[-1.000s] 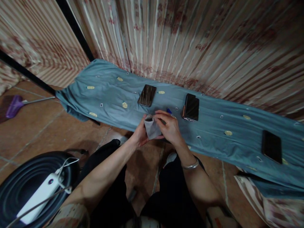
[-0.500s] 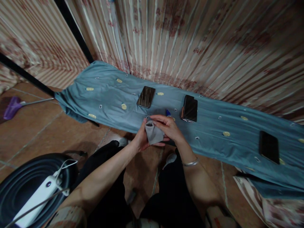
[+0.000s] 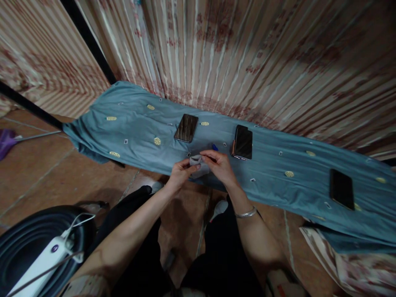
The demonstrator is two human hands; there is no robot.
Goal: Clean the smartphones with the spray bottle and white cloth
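A small grey cloth (image 3: 199, 171) is stretched between my two hands, just over the near edge of the blue patterned sheet (image 3: 136, 128). My left hand (image 3: 181, 173) grips its left side, thumb on top. With thumb and fingertips, my right hand (image 3: 220, 166) pinches the upper right of the cloth. Just beyond my right fingers lies a small blue object (image 3: 215, 147), partly hidden. One dark phone (image 3: 186, 128) rests beyond my left hand. To the right of my right hand, a phone with stepped edges (image 3: 242, 142) lies on the sheet, apparently stacked on another.
Another dark phone (image 3: 341, 189) lies at the right of the sheet. Striped curtains (image 3: 198, 53) hang behind. On the tiled floor at lower left are a coiled black hose (image 3: 18, 233) and a white power strip (image 3: 40, 268). A purple broom head (image 3: 6, 142) shows at the left edge.
My left hand has shifted from beneath the cloth to pinching its side. The cloth has changed shape and is more covered by my fingers. The view has moved slightly.
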